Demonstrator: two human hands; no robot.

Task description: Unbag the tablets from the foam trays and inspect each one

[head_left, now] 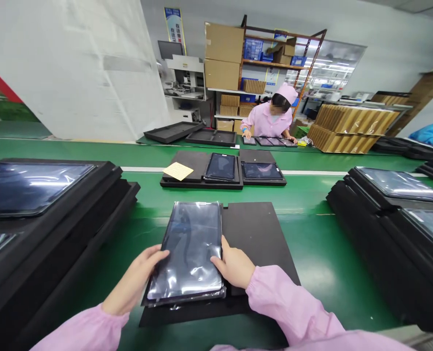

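Your left hand (142,269) and right hand (237,265) hold the film-wrapped tablet (190,248) at nine and three o'clock, thumbs on its face, fingers partly curled, over the black tray's (257,233) nine-o'clock half; probably stiff, slippery and fragile, it wants gripping by those long edges.

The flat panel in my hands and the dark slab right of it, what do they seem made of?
Flat panel: probably glass or plastic, glossy, in clear film; it shows bright reflections and a crinkled lower edge. Dark slab: matte, perhaps foam; its surface looks even and nearly shine-free.
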